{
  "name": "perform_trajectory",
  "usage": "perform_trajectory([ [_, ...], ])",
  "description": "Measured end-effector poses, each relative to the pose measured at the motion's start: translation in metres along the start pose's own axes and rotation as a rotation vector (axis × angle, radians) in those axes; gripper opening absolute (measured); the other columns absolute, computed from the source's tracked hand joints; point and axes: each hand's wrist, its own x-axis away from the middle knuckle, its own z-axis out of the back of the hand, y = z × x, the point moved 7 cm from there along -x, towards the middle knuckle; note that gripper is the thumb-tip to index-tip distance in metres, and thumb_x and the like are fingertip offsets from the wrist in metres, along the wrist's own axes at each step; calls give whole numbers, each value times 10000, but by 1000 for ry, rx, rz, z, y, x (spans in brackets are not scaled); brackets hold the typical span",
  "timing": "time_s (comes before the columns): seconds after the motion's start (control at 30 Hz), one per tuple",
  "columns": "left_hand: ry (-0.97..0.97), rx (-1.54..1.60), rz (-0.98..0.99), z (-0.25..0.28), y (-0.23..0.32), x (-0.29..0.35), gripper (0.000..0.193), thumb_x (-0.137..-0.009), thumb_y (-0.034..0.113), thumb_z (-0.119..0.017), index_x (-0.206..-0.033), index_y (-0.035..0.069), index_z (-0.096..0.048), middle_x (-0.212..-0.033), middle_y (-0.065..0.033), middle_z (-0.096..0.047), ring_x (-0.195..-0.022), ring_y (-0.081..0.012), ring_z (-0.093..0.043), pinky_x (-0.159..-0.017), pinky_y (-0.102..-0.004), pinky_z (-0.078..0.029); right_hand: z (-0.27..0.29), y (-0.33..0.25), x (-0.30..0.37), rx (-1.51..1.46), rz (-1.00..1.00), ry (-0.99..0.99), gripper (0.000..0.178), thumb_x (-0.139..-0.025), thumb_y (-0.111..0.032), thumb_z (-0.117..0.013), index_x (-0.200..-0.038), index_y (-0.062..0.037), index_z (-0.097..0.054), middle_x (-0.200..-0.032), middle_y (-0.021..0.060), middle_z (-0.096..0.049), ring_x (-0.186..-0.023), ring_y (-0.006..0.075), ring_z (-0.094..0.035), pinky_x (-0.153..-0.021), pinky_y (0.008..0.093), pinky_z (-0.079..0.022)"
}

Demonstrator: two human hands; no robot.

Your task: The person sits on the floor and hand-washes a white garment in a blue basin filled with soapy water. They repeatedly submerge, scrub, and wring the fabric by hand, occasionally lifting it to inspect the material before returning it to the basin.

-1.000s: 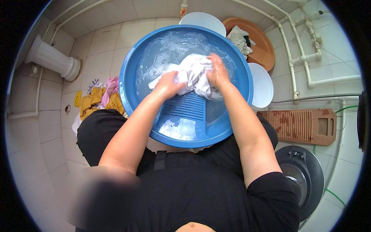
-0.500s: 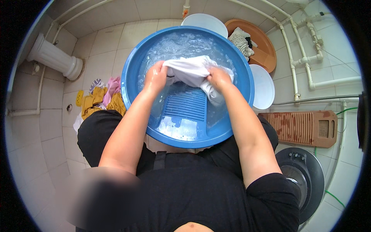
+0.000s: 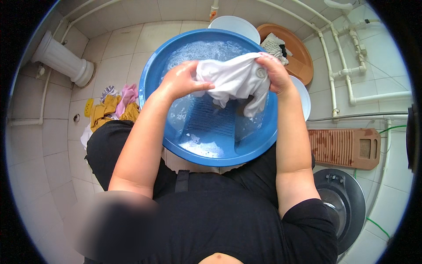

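A wet white garment (image 3: 231, 77) is stretched between my hands above a big blue basin (image 3: 151, 79). My left hand (image 3: 182, 81) grips its left side, the thumb lying over the cloth. At the upper right corner my right hand (image 3: 274, 72) has its fingers closed on the fabric. A round grey mark shows on the cloth beside the right hand, and the lower folds hang over the water. Sudsy water (image 3: 206, 50) fills the basin. Its built-in ribbed washboard (image 3: 209, 121) slopes beneath the garment on the near side.
Yellow, pink and white clothes (image 3: 105, 112) lie on the floor at left. Behind the blue basin are a white basin (image 3: 235, 26) and a brown basin (image 3: 303, 57) holding striped cloth. On the right sit a brown washboard (image 3: 343, 147) and a dark round appliance (image 3: 347, 207). Pipes (image 3: 327, 75) line the wall.
Both hands have lifted the garment and spread it wider. My right hand has moved up and to the right, opening out the cloth so that its round mark shows.
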Motion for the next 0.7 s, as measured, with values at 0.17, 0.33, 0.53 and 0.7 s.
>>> perform_trajectory([
  [0.17, -217, 772, 439, -37, -48, 6, 505, -701, 398, -648, -991, -11, -593, -869, -156, -630, -836, -244, -603, -708, -336, -463, 39, 37, -4, 487, -154, 156, 205, -734, -217, -680, -805, -45, -595, -738, -1, -583, -656, 80, -511, -610, 225, -417],
  [0.33, 340, 22, 549, -13, -74, 16, 559, -722, 391, -617, -1139, 34, -512, -1145, -222, -498, -1048, -345, -493, -895, -395, -396, 53, 55, -13, 1286, 257, 453, 328, -724, -307, -628, -923, -46, -625, -932, 184, -611, -907, 292, -581, -803, 358, -443],
  [0.53, -154, -224, 286, -80, -53, 14, 647, -752, 402, -585, -1288, 110, -372, -1347, -245, -267, -1216, -385, -325, -993, -421, -296, 22, 118, -5, 1404, -91, 209, 780, -718, -486, -615, -1326, -101, -316, -1338, 206, -324, -1246, 332, -308, -1017, 339, -273],
  [0.7, -353, -237, 308, -101, -61, 25, 568, -823, 324, -502, -1331, 164, -305, -1396, -196, -200, -1232, -375, -307, -996, -406, -301, 92, 180, -17, 657, -360, 109, 792, -754, -487, -578, -1231, 105, -359, -1228, 248, -445, -1174, 344, -408, -972, 356, -325],
])
